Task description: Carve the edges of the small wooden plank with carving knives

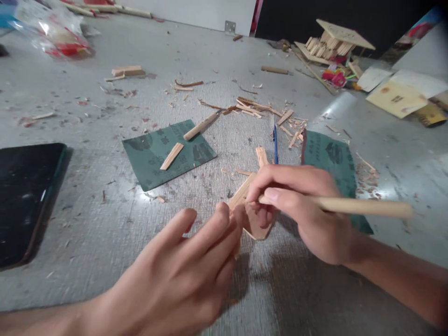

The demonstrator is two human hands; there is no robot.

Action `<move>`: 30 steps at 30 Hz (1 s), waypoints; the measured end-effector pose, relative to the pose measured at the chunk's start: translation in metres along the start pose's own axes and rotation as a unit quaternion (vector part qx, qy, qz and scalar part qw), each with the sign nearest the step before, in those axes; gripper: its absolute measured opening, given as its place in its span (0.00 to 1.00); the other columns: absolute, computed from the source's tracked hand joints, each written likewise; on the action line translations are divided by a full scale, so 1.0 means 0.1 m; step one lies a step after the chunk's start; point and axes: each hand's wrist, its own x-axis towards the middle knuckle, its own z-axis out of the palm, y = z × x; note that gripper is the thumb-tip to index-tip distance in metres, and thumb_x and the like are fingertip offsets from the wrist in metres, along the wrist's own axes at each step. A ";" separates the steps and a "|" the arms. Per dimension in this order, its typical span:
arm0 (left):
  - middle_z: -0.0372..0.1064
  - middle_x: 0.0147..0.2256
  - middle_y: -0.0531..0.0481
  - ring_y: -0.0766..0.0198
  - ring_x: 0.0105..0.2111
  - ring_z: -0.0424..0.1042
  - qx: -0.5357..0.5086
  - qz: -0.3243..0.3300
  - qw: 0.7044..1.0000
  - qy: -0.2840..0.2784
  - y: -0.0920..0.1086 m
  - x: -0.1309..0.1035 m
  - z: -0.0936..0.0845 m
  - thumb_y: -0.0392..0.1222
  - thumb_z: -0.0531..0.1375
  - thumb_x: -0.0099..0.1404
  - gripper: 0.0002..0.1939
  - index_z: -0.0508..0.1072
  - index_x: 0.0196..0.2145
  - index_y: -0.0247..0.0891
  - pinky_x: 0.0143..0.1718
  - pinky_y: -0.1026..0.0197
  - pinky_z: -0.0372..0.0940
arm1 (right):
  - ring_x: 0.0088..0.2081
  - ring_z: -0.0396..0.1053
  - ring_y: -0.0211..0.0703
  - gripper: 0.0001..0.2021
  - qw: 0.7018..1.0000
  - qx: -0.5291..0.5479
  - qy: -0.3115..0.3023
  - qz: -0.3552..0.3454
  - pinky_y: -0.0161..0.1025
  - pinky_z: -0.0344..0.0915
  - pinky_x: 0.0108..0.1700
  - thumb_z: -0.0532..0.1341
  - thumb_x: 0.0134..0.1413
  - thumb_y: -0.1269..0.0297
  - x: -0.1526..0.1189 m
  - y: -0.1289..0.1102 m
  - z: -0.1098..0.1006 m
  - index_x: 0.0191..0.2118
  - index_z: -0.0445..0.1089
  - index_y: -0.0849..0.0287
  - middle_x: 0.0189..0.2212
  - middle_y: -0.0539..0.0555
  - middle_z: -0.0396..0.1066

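My right hand (308, 210) is closed in a pen-like grip on a carving tool (364, 206) with a long, pale, round wooden handle. Its working end is hidden behind my fingers. Under it lies a pale, flat wooden piece (259, 229) with cut corners, partly covered by both hands. My left hand (196, 266) presses its bent fingertips against this piece from the left. A narrow wood strip (241, 192) shows between the hands; whether it is joined to the piece I cannot tell. Just beyond my right hand is another short strip (262, 157).
Green sandpaper sheets lie at left (154, 163) and right (331, 156). A second wooden-handled tool (202, 127) and a wood slip (172, 156) rest on the left sheet. Nearby are a thin blue tool (276, 144), shavings (252, 107), a black phone-like device (28, 200) and a stick stack (329, 45).
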 end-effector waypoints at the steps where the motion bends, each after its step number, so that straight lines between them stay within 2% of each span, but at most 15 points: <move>1: 0.70 0.58 0.38 0.44 0.55 0.66 0.010 0.001 1.000 -0.006 -0.01 0.00 0.01 0.38 0.57 0.71 0.12 0.76 0.46 0.30 0.42 0.45 0.58 | 0.25 0.68 0.36 0.11 1.000 0.001 -0.005 0.010 0.33 0.64 0.27 0.55 0.64 0.72 0.05 0.00 0.01 0.32 0.73 0.60 0.24 0.50 0.70; 3: 0.67 0.60 0.35 0.43 0.53 0.67 0.021 0.005 1.000 -0.017 -0.04 -0.01 0.02 0.37 0.57 0.70 0.13 0.75 0.48 0.28 0.42 0.44 0.59 | 0.23 0.66 0.35 0.12 1.000 0.024 0.010 0.016 0.32 0.61 0.24 0.54 0.62 0.72 0.17 0.03 0.05 0.31 0.72 0.60 0.23 0.49 0.69; 6: 0.65 0.61 0.32 0.42 0.53 0.69 0.010 0.007 1.000 0.000 -0.07 -0.01 0.03 0.35 0.54 0.71 0.15 0.74 0.50 0.25 0.45 0.43 0.63 | 0.20 0.63 0.33 0.13 0.998 0.058 0.026 0.025 0.30 0.58 0.20 0.52 0.62 0.71 0.32 0.10 0.10 0.29 0.70 0.61 0.20 0.48 0.65; 11: 0.72 0.55 0.36 0.48 0.52 0.74 -0.021 -0.002 0.999 0.035 -0.10 -0.03 0.07 0.34 0.45 0.75 0.19 0.74 0.50 0.27 0.48 0.49 0.69 | 0.19 0.60 0.31 0.12 0.999 -0.017 -0.047 -0.014 0.29 0.54 0.20 0.53 0.58 0.72 0.44 0.13 0.08 0.26 0.69 0.61 0.17 0.46 0.63; 15: 0.74 0.53 0.41 0.51 0.53 0.73 -0.029 0.009 0.997 0.064 -0.14 -0.08 0.14 0.36 0.47 0.75 0.17 0.75 0.48 0.30 0.53 0.53 0.70 | 0.19 0.59 0.31 0.14 0.997 -0.031 -0.066 -0.005 0.31 0.54 0.21 0.52 0.61 0.71 0.44 0.11 0.05 0.26 0.69 0.61 0.17 0.46 0.64; 18: 0.71 0.56 0.41 0.50 0.57 0.70 -0.020 0.006 0.998 0.066 -0.15 -0.13 0.19 0.34 0.50 0.71 0.18 0.73 0.53 0.30 0.57 0.53 0.69 | 0.19 0.59 0.31 0.15 0.998 -0.040 -0.042 0.001 0.31 0.55 0.22 0.52 0.60 0.71 0.43 0.10 0.06 0.24 0.69 0.61 0.16 0.46 0.62; 20: 0.70 0.57 0.41 0.51 0.57 0.69 -0.012 -0.005 0.997 0.080 -0.15 -0.15 0.20 0.34 0.52 0.68 0.20 0.72 0.55 0.29 0.59 0.54 0.69 | 0.19 0.58 0.31 0.15 0.998 -0.049 -0.037 -0.019 0.31 0.56 0.22 0.53 0.59 0.72 0.44 0.10 0.07 0.23 0.69 0.60 0.15 0.45 0.61; 24: 0.68 0.59 0.42 0.51 0.58 0.68 -0.011 -0.018 0.996 0.084 -0.15 -0.16 0.21 0.36 0.57 0.64 0.23 0.72 0.56 0.28 0.57 0.56 0.72 | 0.21 0.59 0.32 0.15 0.994 -0.073 -0.064 -0.059 0.32 0.57 0.24 0.53 0.58 0.73 0.45 0.11 0.06 0.22 0.67 0.60 0.17 0.45 0.62; 30: 0.70 0.57 0.42 0.52 0.56 0.71 -0.019 -0.026 0.996 0.087 -0.16 -0.13 0.23 0.37 0.57 0.63 0.24 0.73 0.56 0.28 0.54 0.56 0.76 | 0.21 0.58 0.32 0.17 0.992 -0.083 -0.075 -0.055 0.33 0.57 0.25 0.52 0.58 0.75 0.46 0.10 0.06 0.19 0.62 0.59 0.18 0.46 0.63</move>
